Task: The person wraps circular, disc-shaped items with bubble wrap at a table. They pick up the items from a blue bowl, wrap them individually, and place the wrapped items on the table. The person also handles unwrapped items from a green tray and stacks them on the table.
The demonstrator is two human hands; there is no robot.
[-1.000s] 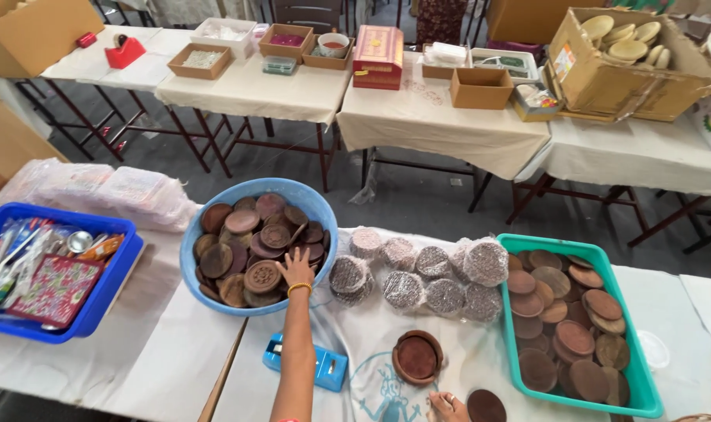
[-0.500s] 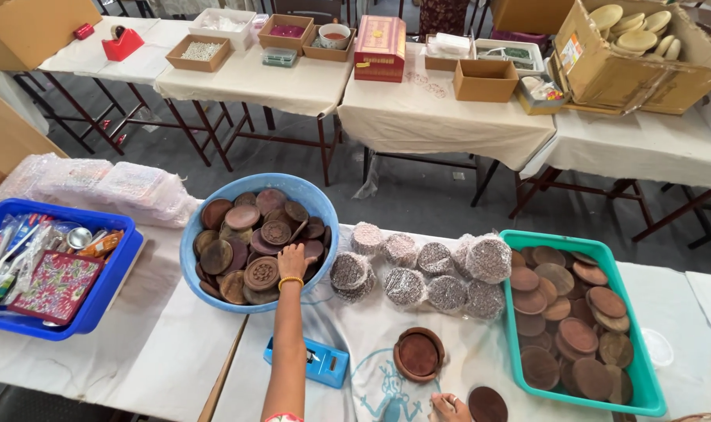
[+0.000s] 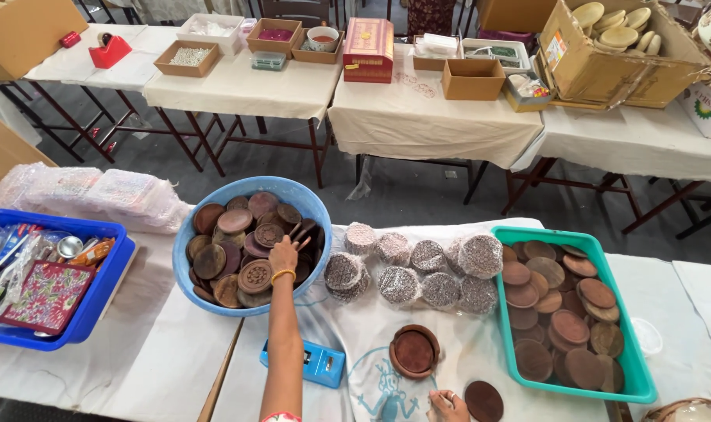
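Note:
My left hand (image 3: 285, 253) reaches into the round blue basin (image 3: 308, 195), which holds several carved brown wooden discs (image 3: 255, 275). Its fingers rest on the discs near the basin's right side; whether they grip one I cannot tell. A yellow bangle sits on that wrist. My right hand (image 3: 447, 405) is at the bottom edge, fingers curled beside a plain dark disc (image 3: 483, 400) lying on the white cloth. Just above it sits a small round wooden holder with discs (image 3: 414, 352).
A teal tray (image 3: 637, 373) of wooden discs stands at the right. Wrapped disc stacks (image 3: 418, 270) lie mid-table. A blue crate (image 3: 97, 301) of packets is at the left, a blue tape dispenser (image 3: 307, 364) near my arm. Far tables carry cardboard boxes.
My left hand has reached farther into the blue basin, toward its right side. The right hand has stayed by the dark disc.

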